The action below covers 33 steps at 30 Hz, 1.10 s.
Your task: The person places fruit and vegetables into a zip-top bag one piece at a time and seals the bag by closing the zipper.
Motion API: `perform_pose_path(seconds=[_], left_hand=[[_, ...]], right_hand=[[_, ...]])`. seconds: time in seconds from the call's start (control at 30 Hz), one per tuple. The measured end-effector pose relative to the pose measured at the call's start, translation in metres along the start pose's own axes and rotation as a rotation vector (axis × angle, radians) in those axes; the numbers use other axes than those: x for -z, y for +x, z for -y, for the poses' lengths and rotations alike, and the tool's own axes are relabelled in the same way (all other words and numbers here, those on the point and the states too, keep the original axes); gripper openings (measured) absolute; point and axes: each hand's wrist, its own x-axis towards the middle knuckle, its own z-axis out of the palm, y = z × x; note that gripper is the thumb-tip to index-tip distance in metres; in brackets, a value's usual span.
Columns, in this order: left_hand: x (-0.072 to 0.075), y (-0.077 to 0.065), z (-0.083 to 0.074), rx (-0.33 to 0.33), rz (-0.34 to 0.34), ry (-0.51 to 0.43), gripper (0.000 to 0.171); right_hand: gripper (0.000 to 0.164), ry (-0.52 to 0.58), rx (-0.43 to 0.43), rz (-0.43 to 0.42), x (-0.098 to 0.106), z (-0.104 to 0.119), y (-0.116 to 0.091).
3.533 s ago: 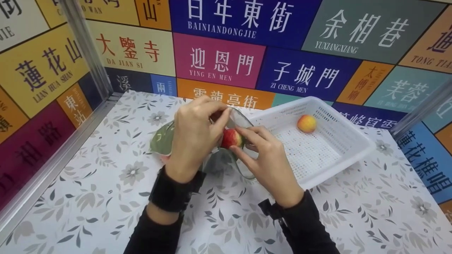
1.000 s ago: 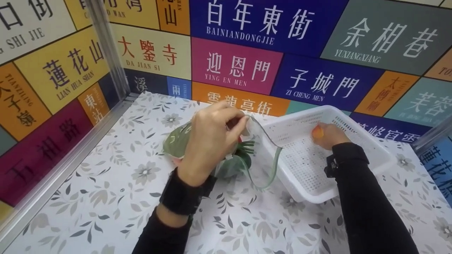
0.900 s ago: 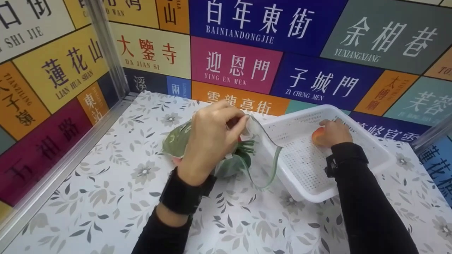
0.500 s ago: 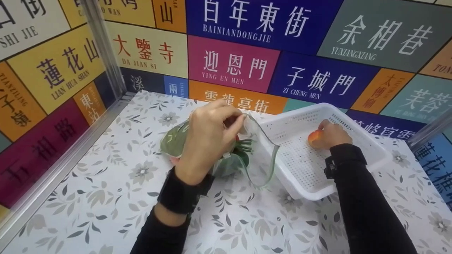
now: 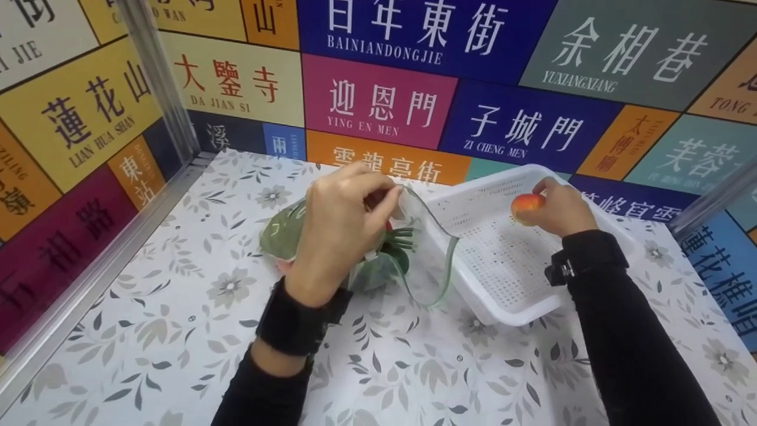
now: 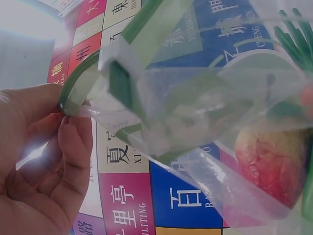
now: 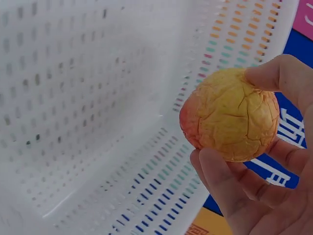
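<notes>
My left hand (image 5: pixel 340 228) pinches the green-edged rim of a see-through bag (image 5: pixel 448 269), keeping its mouth up and spread toward the right. Inside the bag are green stems (image 5: pixel 400 238), leafy green shapes and a red-yellow fruit (image 6: pixel 269 169); the hand hides part of this in the head view. Thumb and fingers of my right hand (image 5: pixel 569 208) grip a round yellow-and-red fruit (image 7: pixel 230 115) with a wrinkled skin. That fruit is lifted off the floor of the white perforated basket (image 5: pixel 511 318), over its far right part.
The basket stands right of the bag, its left wall close to the bag's rim. Flowered white cloth (image 5: pixel 148 355) covers the table. A wall of coloured sign panels (image 5: pixel 378 100) closes off the back, with a metal frame post (image 5: pixel 171 100) at the left.
The red-yellow fruit both hands held at the bag's mouth is out of my right hand. That hand went into the basket, took the other fruit and raised it. My left hand kept the bag's rim.
</notes>
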Motion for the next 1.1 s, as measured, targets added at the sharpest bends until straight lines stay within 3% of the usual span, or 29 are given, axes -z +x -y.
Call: perform_pose_path(seconds=[0.23,0.5,0.7,0.87,1.1], left_hand=[[-0.002,-0.003,0.001,-0.008,-0.012,0.006,0.010],[-0.002,-0.003,0.000,0.007,-0.005,-0.001,0.010],[-0.002,-0.003,-0.001,0.021,-0.001,0.002,0.010],[-0.002,-0.003,-0.001,0.025,0.002,0.007,0.010],[-0.002,-0.003,-0.002,0.009,-0.005,0.014,0.011]], right_hand=[[0.074,0.155,0.057,-0.147,0.019,0.025,-0.025],[0.069,0.302,0.116,-0.248,0.031,0.051,-0.081],[0.065,0.473,0.195,-0.253,0.027,0.080,-0.127],[0.066,0.524,0.286,-0.227,0.013,0.108,-0.159],[0.063,0.560,0.392,-0.131,-0.014,0.140,-0.178]])
